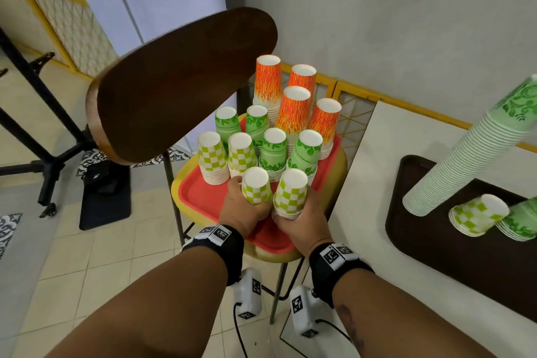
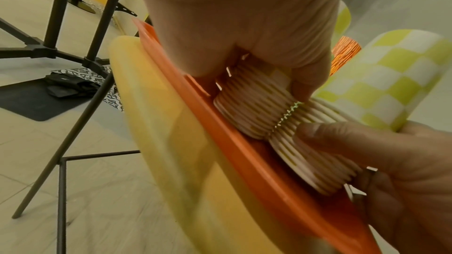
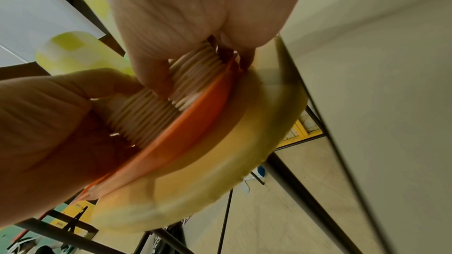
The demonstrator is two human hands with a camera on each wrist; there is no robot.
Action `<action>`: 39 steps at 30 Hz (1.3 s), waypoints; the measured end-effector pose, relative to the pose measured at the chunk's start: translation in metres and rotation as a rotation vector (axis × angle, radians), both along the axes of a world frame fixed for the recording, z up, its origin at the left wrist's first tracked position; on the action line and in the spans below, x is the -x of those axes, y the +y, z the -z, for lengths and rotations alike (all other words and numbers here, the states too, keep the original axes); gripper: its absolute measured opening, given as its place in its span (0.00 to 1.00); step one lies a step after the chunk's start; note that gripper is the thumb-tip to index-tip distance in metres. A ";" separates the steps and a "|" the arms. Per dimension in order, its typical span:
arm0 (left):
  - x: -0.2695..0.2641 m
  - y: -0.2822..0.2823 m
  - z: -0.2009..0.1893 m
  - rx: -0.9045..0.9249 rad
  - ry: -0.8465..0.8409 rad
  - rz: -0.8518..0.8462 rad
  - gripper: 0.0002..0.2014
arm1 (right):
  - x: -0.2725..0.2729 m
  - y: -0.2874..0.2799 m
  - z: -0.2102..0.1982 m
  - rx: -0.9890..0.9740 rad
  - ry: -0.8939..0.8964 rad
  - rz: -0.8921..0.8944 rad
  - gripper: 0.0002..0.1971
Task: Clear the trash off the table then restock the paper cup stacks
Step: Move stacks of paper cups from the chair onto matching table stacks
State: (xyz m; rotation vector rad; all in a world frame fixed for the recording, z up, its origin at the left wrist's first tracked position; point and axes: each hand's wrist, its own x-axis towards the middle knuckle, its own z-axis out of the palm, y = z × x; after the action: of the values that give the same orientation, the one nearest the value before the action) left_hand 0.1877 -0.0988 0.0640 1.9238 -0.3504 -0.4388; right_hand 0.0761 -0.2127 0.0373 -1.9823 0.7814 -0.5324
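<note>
I see two short stacks of inverted lime-checked paper cups, the left stack [image 1: 256,186] and the right stack [image 1: 290,194], standing side by side with their rims touching at the near edge of the red tray [image 1: 203,197]. Behind them on that tray stand further inverted stacks: lime-checked [image 1: 212,157], green-leaf [image 1: 273,151] and taller orange-flame [image 1: 293,112].

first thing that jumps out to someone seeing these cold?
The cluster of upside-down paper cup stacks on the red tray, which sits on a yellow stool: orange flame-print stacks at the back, green leaf ones mid-tray, lime checkered in front. Next, the left hand and right hand each grip a checkered stack at the tray's near edge. Off right, a tall leaning stack of green cups stands on a dark tray.
</note>
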 end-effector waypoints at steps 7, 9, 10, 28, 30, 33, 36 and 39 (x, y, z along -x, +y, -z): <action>0.002 0.000 -0.013 0.127 -0.122 0.023 0.27 | 0.003 0.001 -0.019 -0.026 -0.040 0.074 0.41; 0.005 0.000 -0.019 0.146 -0.120 0.030 0.27 | 0.008 0.000 -0.027 -0.026 -0.030 0.112 0.40; 0.007 -0.002 -0.023 0.155 -0.122 0.044 0.28 | 0.010 -0.001 -0.030 -0.030 -0.031 0.127 0.41; 0.177 -0.118 -0.057 0.231 -0.179 0.233 0.30 | 0.248 -0.165 -0.112 0.032 -0.301 0.398 0.33; 0.201 -0.143 -0.055 0.219 -0.169 0.260 0.30 | 0.253 -0.200 -0.111 0.076 -0.285 0.444 0.34; 0.229 -0.173 -0.059 0.172 -0.172 0.284 0.32 | 0.250 -0.242 -0.098 0.123 -0.217 0.483 0.40; 0.245 -0.194 -0.063 0.138 -0.192 0.295 0.28 | 0.243 -0.266 -0.082 0.121 -0.164 0.508 0.40; 0.251 -0.204 -0.064 0.115 -0.201 0.319 0.27 | 0.238 -0.278 -0.062 0.108 -0.089 0.503 0.37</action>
State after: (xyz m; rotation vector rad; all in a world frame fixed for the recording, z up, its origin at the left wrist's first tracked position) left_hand -0.0630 -0.3030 0.1275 1.8083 -0.8049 -0.4226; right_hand -0.1616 -0.4909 0.0993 -1.8389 1.2245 -0.9656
